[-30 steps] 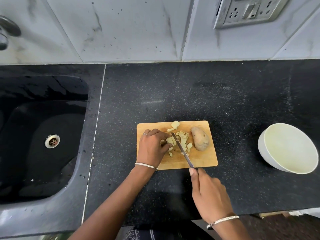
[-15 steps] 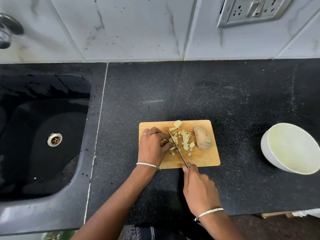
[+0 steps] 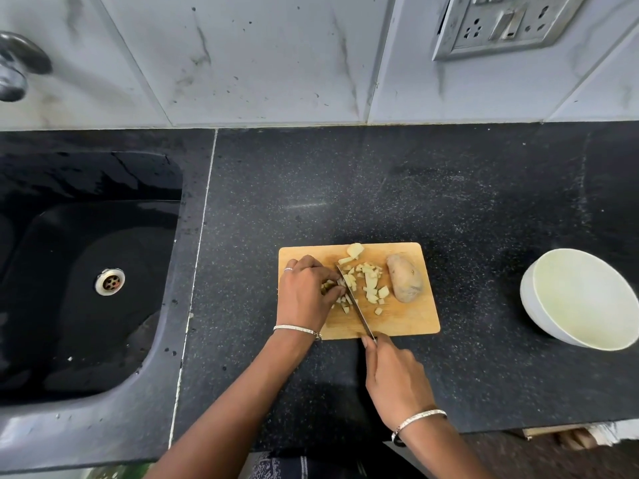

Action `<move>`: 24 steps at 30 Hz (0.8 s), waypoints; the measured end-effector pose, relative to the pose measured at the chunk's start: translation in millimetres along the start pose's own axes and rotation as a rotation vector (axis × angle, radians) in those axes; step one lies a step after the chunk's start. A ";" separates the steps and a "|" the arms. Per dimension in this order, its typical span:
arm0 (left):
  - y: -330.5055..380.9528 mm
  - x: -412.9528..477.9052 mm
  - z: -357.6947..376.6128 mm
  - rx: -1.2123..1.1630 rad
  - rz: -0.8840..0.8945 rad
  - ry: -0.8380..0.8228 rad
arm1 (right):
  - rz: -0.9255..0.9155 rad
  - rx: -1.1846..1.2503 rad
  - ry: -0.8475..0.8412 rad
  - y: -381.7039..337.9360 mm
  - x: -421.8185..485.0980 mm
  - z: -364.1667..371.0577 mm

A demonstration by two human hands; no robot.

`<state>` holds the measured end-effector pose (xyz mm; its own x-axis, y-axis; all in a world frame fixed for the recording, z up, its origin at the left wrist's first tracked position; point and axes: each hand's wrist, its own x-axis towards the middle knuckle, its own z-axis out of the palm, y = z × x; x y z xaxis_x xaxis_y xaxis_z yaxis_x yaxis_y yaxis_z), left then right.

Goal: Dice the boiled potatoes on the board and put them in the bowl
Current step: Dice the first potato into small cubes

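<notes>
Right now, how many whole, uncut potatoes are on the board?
1. The whole potato lies near the right edge of the board, right of the diced pieces. The left hand holds down some cut potato and could hide more beneath it.

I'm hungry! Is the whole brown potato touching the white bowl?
Apart. Head view: whole brown potato lies on the wooden board; black counter separates it from the white bowl.

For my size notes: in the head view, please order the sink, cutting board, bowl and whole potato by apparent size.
Largest to smallest:
1. sink
2. cutting board
3. bowl, somewhat smaller, though the frame edge cuts it
4. whole potato
</notes>
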<state>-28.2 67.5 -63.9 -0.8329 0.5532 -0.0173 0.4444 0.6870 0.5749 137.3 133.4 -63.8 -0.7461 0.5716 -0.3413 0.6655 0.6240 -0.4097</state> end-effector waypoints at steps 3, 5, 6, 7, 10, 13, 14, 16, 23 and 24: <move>-1.3 -0.9 1.0 -0.013 -0.002 -0.006 | -0.029 0.048 -0.005 9.5 -11.3 -6.9; -3.5 -1.1 1.1 -0.017 0.004 -0.008 | -0.036 0.046 0.020 15.4 -14.8 -14.9; -5.6 -1.1 1.1 -0.026 0.002 -0.006 | -0.038 0.041 0.041 17.7 -14.5 -17.9; -7.6 -0.8 1.2 -0.039 0.002 0.001 | -0.041 0.032 0.062 19.6 -12.8 -20.2; -13.2 -1.4 1.0 -0.101 0.009 0.007 | -0.035 -0.028 0.096 21.1 -4.0 -19.8; -14.7 -2.6 -1.0 -0.137 0.021 0.011 | -0.014 -0.037 0.094 19.5 1.6 -11.9; -15.2 -2.7 -1.6 -0.141 0.026 0.017 | -0.007 -0.029 0.089 17.9 1.7 -9.7; -15.9 -2.0 -2.7 -0.138 0.039 0.038 | -0.005 -0.010 0.071 14.1 0.5 -7.3; -16.8 16.7 -8.4 -0.089 0.031 0.044 | -0.053 0.045 -0.002 4.1 -14.5 -10.7; -16.3 21.1 -8.8 -0.081 0.032 0.039 | -0.056 0.046 0.007 3.7 -14.7 -11.5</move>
<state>-55.9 63.8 -66.4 -0.8314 0.5547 0.0335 0.4445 0.6276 0.6392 151.0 133.5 -50.6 -0.7819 0.5402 -0.3111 0.6208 0.6300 -0.4665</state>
